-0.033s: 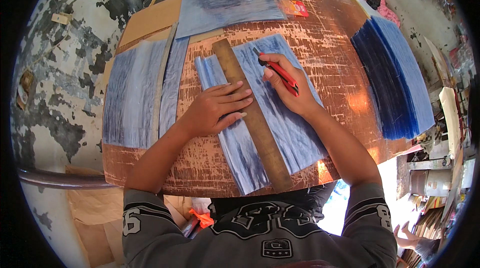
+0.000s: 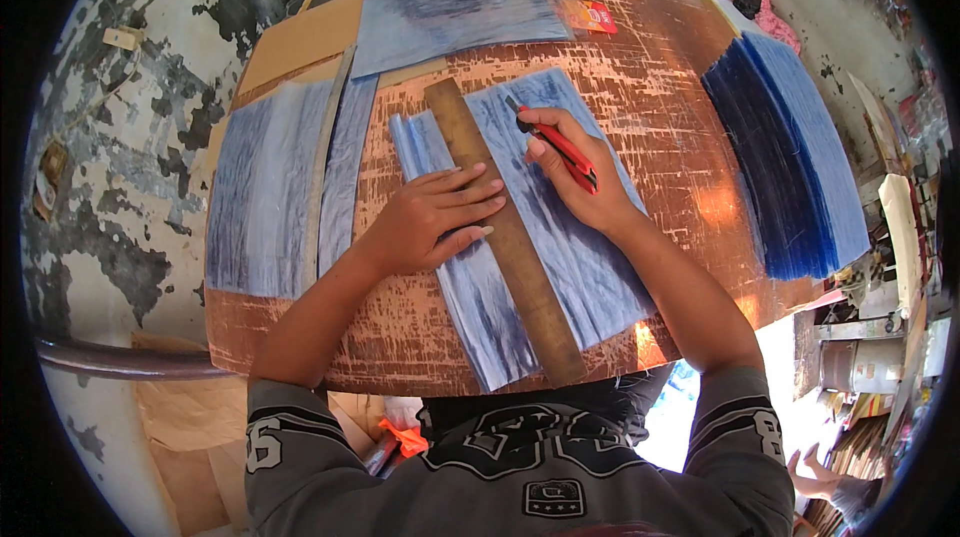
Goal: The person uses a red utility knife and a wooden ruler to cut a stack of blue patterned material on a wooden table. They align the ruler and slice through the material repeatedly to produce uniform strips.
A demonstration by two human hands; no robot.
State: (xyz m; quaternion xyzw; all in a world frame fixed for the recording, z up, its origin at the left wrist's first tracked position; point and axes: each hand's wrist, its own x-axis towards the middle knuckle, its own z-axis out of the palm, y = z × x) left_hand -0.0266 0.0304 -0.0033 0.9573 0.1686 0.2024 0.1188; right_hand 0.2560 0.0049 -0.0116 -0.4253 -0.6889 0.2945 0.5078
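Observation:
My left hand [image 2: 435, 215] lies with its fingers stretched out, pressing down on a long brown straightedge [image 2: 535, 307]. The straightedge runs slantwise across a blue streaked sheet [image 2: 600, 272] at the middle of the table. On its left side, the sheet's left part [image 2: 487, 322] shows, with a folded or layered edge at the upper left. My right hand [image 2: 580, 172] grips a red and black utility knife [image 2: 568, 149]. The knife's blade end points up and left, over the sheet and to the right of the straightedge. Whether the blade touches the sheet, I cannot tell.
The worn brown table [image 2: 660, 107] carries more blue sheets [image 2: 265, 192] at the left, with a narrow strip [image 2: 328, 157] on them. Another sheet [image 2: 455, 17] lies at the far side, near a red packet [image 2: 595, 16]. A thick blue stack [image 2: 790, 162] sits along the right edge.

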